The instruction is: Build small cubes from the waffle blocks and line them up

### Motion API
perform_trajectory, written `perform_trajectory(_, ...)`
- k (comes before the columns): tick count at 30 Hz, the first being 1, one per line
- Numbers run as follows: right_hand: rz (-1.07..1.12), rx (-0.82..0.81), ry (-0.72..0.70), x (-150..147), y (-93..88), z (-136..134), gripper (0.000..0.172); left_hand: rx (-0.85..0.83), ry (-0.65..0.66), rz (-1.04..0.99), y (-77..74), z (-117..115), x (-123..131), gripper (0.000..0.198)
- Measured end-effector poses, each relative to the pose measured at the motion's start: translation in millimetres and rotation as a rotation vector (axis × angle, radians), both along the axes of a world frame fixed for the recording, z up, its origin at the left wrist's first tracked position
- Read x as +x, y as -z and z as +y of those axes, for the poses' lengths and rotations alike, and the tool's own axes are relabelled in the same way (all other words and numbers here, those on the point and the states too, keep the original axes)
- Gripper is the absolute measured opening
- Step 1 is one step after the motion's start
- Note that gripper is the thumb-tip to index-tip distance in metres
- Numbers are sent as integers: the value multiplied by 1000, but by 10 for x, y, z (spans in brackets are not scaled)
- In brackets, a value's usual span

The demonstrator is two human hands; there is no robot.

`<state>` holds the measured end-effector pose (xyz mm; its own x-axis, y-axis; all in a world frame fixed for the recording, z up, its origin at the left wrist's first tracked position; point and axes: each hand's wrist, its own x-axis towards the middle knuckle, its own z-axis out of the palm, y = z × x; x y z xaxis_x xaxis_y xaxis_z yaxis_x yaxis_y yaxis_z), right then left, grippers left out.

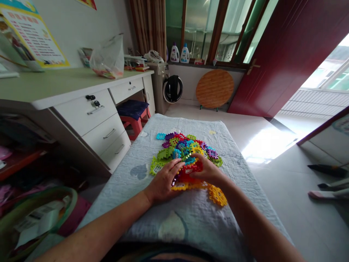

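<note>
1. Cloth [174, 225]: pale and padded, it covers the work surface directly in front of the person.

2. Yellow tile [217, 195]: lies flat on the cloth, just beside the right wrist. No finger grips it.

3. Left hand [163, 182]: palm down, fingers slightly apart and bent, with the tips pressed on the red block [191, 173] from the left. A yellow strip [180, 187] shows beneath the fingers.

4. Right hand [208, 171]: fingers close together, curled on the right side of the red block. Both hands clamp the block where it rests on the cloth at the near edge of the pile [188, 145].

5. Progress, as judged: the red block appears to consist of a few joined tiles with yellow tiles at its base. The fingers hide the joints, so whether they are seated cannot be told. Most tiles remain loose in the pile.

6. Pile: just beyond the hands, with mixed colours lying unsorted. A green tile [156, 165] lies at its left edge.

7. Background: desk [54, 87] at left, carrying a clear bag [107, 58]; red stool [133, 112] under it; round board [215, 88] leaning on the far wall; two bottles [180, 53] on the sill; dark red door [286, 54] at right.
</note>
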<state>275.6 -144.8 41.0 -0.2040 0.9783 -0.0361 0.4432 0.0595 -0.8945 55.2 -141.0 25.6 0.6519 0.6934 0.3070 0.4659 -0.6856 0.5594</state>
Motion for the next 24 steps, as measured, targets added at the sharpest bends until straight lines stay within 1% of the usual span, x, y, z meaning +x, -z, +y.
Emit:
perform_trajectory(2,172,-80,-4,-19,-3,63,63,-15,-23,-77,-11,47,32,64)
perform_trajectory(4,323,-147,21,-40,-39,118,60,-50,-43,-167,-50,110,72,61)
perform_trajectory(7,462,-197,58,-69,-151,197,58,-202,-79,-287,-161,232,146,60)
perform_trajectory(9,516,-213,83,-83,-243,261,52,-344,-93,-379,-247,339,205,60)
perform_trajectory(11,528,-238,160,-95,-333,338,47,-454,-94,-481,-319,472,268,60)
perform_trajectory(13,520,-259,237,-105,-413,421,42,-498,-134,-553,-358,631,326,59)
perform_trajectory(14,522,-262,250,-108,-447,461,40,-497,-180,-573,-364,716,350,57)
perform_trajectory(17,544,-236,250,-98,-511,556,35,-449,-305,-539,-347,967,389,50)
perform_trajectory(19,539,-206,286,-67,-515,592,37,-406,-347,-478,-328,1105,385,44)
perform_trajectory(21,499,-152,331,-12,-485,613,43,-376,-370,-425,-318,1212,364,40)
perform_trajectory(24,375,-52,362,112,-383,638,52,-361,-398,-348,-314,1337,315,40)
